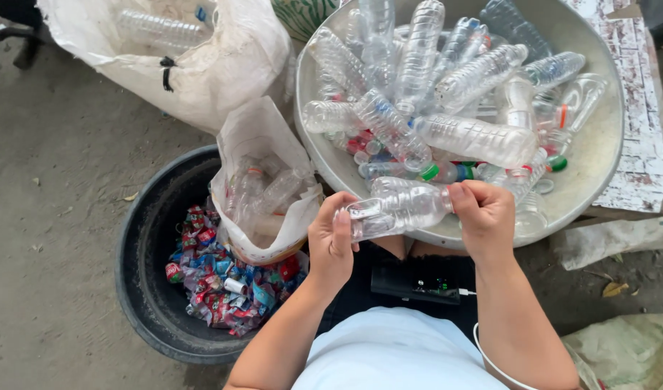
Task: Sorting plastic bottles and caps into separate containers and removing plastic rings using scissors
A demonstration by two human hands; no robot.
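A wide metal basin (599, 155) heaped with clear plastic bottles (476, 137) rests on a tabletop (646, 130) with peeling white paint. Just beside the basin's near-left rim, a small white bag (256, 133) of crushed bottles leans in a black tub (140, 245), over a pile of red and blue labels (223, 285). A large white sack (223, 65) lies on the ground (57, 159) beyond.

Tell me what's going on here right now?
A person holds a clear plastic bottle sideways in both hands: left hand at its base, right hand at its neck end. Ahead sits a metal basin heaped with similar bottles. A black tub at left holds crumpled colourful labels.
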